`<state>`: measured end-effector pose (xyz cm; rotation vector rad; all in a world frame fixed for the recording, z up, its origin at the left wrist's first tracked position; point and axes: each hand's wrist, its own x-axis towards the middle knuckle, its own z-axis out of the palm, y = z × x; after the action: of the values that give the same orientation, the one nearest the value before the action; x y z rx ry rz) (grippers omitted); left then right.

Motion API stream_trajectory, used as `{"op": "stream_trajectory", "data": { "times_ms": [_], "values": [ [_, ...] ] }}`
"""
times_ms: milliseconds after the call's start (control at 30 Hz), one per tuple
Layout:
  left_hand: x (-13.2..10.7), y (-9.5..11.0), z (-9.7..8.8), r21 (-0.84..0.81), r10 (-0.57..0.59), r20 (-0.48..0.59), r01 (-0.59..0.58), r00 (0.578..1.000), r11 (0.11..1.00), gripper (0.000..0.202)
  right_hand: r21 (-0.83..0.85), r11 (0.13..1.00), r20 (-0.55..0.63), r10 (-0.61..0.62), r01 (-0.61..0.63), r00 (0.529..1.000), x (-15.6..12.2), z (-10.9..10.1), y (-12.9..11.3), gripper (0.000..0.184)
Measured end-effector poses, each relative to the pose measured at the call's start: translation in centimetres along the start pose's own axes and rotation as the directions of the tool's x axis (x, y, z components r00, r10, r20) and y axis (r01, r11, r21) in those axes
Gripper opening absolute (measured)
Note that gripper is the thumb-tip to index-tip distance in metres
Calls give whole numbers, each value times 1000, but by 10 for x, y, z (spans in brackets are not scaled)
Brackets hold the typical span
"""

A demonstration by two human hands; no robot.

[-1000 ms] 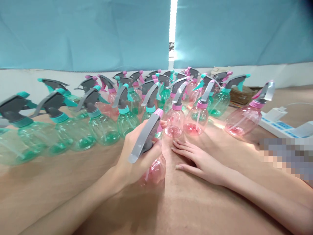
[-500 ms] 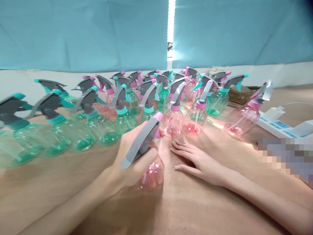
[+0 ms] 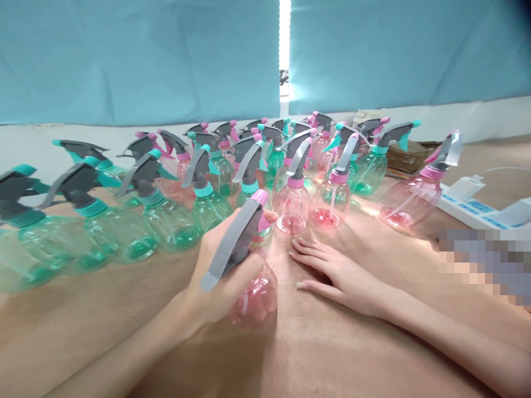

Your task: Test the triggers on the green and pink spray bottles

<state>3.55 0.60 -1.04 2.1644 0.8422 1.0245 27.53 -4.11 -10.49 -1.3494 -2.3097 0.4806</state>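
Observation:
My left hand (image 3: 226, 282) is wrapped round the neck of a pink clear spray bottle (image 3: 259, 296) with a grey head and pink nozzle. A fingertip shows beside its pink trigger, and the bottle's lower part shows below my hand. My right hand (image 3: 327, 271) lies palm down on the brown table (image 3: 332, 354), fingers stretched out and holding nothing. Just beyond its fingertips stand a pink spray bottle (image 3: 291, 207) and another pink spray bottle (image 3: 329, 207). To the left, a row of green spray bottles begins with a green spray bottle (image 3: 172, 224).
Several more pink and green spray bottles crowd the back of the table. At right stands a lone pink spray bottle (image 3: 410, 199) beside a white power strip (image 3: 468, 207) with plugs. A blue curtain (image 3: 141, 61) hangs behind. A pixelated patch covers something at the right edge.
The view has shifted slightly, so most of the bottles sit a little further left. The held bottle's head has moved slightly left too. My right hand rests in the same place.

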Motion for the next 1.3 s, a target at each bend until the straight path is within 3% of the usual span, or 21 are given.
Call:
{"op": "stream_trajectory", "data": {
  "times_ms": [167,500,733,1033,1300],
  "values": [
    [5,3,2,-81,16,34,-13,999,997,31,-24,1000,1,-1,1,1000,0,0,-1,62],
    [1,7,2,-66,-46,-9,46,999,997,9,-160,987,-26,7,-11,1000,0,0,-5,60],
    [3,7,2,-45,16,18,-15,1000,999,19,-208,977,-63,41,-54,997,0,2,-6,58],
    [2,6,1,-88,3,40,1,999,996,34,-184,982,-55,26,-36,998,-1,1,-4,59],
    [4,11,2,-59,-7,14,8,1000,998,18,-172,985,-63,22,-33,998,-1,2,-4,59]
  ]
}}
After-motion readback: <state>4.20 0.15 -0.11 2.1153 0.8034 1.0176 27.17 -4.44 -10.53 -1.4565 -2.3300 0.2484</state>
